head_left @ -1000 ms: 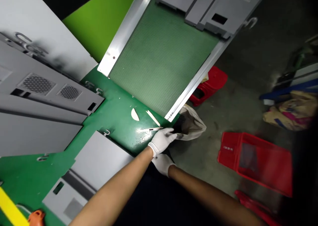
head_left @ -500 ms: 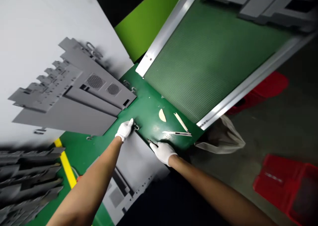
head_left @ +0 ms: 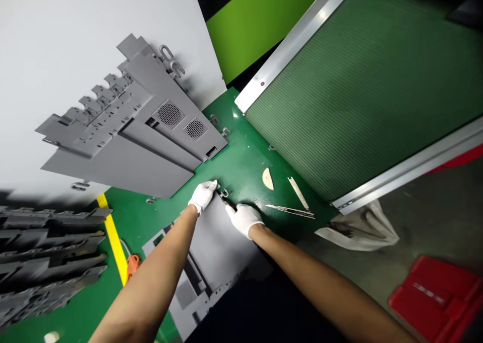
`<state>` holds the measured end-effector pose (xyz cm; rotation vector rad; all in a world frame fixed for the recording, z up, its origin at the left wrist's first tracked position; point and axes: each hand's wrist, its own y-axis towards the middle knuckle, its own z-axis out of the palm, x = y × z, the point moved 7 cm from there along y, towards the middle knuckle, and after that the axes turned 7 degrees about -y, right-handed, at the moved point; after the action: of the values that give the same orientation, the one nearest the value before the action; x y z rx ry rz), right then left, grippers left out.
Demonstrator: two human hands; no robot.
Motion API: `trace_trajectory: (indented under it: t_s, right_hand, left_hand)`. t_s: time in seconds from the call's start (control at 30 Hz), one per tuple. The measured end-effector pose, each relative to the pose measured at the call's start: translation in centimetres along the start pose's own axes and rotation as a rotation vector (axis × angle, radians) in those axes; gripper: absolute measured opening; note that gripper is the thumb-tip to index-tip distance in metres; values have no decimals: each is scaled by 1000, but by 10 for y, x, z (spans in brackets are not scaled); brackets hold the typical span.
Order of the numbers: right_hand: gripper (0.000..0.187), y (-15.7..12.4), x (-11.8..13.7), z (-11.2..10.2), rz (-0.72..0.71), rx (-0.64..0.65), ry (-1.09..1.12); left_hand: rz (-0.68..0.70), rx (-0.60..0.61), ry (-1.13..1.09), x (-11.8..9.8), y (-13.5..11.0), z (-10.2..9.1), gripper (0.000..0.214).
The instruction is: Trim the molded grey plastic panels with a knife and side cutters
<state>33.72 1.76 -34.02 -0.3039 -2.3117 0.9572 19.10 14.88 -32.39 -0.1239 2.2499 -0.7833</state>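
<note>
At far edge of near gray panel (head_left: 222,245), my left hand (head_left: 204,195) rests, can't tell if pinching; right hand (head_left: 244,219) grips slim tool (head_left: 226,202) beside hook (head_left: 225,193).

The left glove (head_left: 202,197) and right glove (head_left: 246,220) are plain white, the tool (head_left: 226,202) dark, the near panel (head_left: 224,237) plain grey across its broad face. The leaning panel (head_left: 124,157) is the same grey, its two grilles (head_left: 169,113) patterned in dark mesh. The table (head_left: 241,163) is glossy green; the belt (head_left: 350,96), a duller green, carries fine parallel lines between silver rails (head_left: 298,38). The half-disc (head_left: 267,179) is cream, the tape (head_left: 115,242) yellow, the bin (head_left: 422,282) red with pale marks, the wall (head_left: 98,16) white.
</note>
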Motion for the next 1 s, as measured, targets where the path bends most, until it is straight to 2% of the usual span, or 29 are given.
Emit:
trace_trajectory:
  t_s: [0.4, 0.47, 0.57, 0.63, 0.83, 1.0]
  right_hand:
    - [71, 13, 13, -7, -58, 37, -52]
    - [69, 16, 15, -6, -71, 40, -73]
    - [67, 17, 16, -4, -86, 30, -103]
    - [67, 18, 17, -4, -94, 23, -112]
    - [73, 18, 15, -5, -72, 10, -112]
    - [69, 19, 19, -4, -96, -7, -203]
  left_hand:
    - [-16, 8, -88, 0, 2, 0, 56]
    - [8, 93, -67, -6, 5, 6, 56]
    - [69, 311, 26, -16, 10, 22, 55]
    - [61, 392, 75, -17, 14, 29, 56]
    - [39, 422, 101, -14, 19, 32, 57]
    - [66, 490, 109, -11, 23, 40, 50]
